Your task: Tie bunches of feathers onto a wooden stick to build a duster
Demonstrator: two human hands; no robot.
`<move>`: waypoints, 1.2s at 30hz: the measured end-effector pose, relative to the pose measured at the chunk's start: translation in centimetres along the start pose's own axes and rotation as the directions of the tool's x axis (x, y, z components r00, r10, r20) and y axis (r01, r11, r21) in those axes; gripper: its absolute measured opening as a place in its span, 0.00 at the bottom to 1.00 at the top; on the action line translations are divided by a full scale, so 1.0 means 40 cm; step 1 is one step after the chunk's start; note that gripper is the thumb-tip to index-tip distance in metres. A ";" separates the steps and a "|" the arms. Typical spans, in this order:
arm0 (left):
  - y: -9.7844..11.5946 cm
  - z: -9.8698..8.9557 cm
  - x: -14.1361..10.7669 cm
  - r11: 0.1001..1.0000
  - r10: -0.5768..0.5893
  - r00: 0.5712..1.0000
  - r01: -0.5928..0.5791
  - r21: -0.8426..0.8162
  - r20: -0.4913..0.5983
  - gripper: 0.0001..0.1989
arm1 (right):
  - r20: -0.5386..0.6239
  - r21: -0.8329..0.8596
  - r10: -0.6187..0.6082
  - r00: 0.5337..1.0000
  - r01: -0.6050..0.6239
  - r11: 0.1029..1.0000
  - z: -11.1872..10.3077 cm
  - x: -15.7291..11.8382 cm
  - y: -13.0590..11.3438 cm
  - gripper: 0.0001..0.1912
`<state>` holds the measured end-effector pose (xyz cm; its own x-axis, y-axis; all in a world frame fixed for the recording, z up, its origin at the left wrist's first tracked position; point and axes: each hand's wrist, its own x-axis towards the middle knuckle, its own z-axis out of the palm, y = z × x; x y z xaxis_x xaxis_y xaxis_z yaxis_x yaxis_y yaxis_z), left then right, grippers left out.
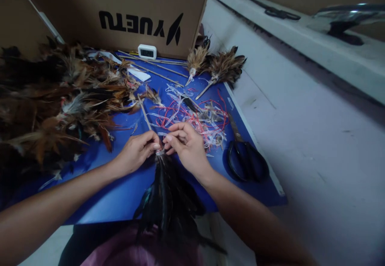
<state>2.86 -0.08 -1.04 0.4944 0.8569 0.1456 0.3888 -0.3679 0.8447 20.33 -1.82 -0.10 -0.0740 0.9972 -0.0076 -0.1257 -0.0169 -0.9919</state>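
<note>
A black feather duster [165,194] points towards me over the table's near edge, its thin wooden stick [144,113] running away from me. At the neck, where the feathers meet the stick, clear plastic tie is wrapped round. My left hand [136,152] is closed there, thumb and fingers pinching the neck. Close beside it, my right hand [189,148] has its fingers bent in a pinch on a clear plastic strip [163,134], whose end shows between the hands. The fingertips partly hide the binding.
Loose brown feather bundles [75,109] cover the left side. Cut plastic strips and red string [192,117] lie beyond my right hand, with black-handled scissors [245,158] to the right. Behind are two feather dusters [224,67], several sticks [162,73], a small digital display [147,51] and a cardboard box [126,1].
</note>
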 end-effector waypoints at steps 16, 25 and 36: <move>0.001 0.011 0.005 0.980 -0.170 0.985 0.173 -0.095 0.035 0.05 | 0.084 -0.350 -0.127 0.988 0.149 0.925 -0.041 -0.003 -0.047 0.11; -0.008 0.018 0.005 0.921 -0.199 0.977 0.212 -0.327 0.072 0.08 | 0.129 -0.377 -0.179 0.975 0.215 0.901 -0.033 -0.012 -0.043 0.06; -0.004 0.016 0.007 0.975 -0.108 0.992 0.117 -0.188 0.057 0.04 | 0.158 -0.457 -0.272 0.949 0.315 0.832 -0.026 -0.017 -0.043 0.06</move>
<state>3.44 -0.01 -1.48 0.4933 0.8695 0.0235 0.2906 -0.1902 0.9378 21.62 -2.39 1.49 -0.1926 0.9397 0.2827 0.3244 0.3329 -0.8854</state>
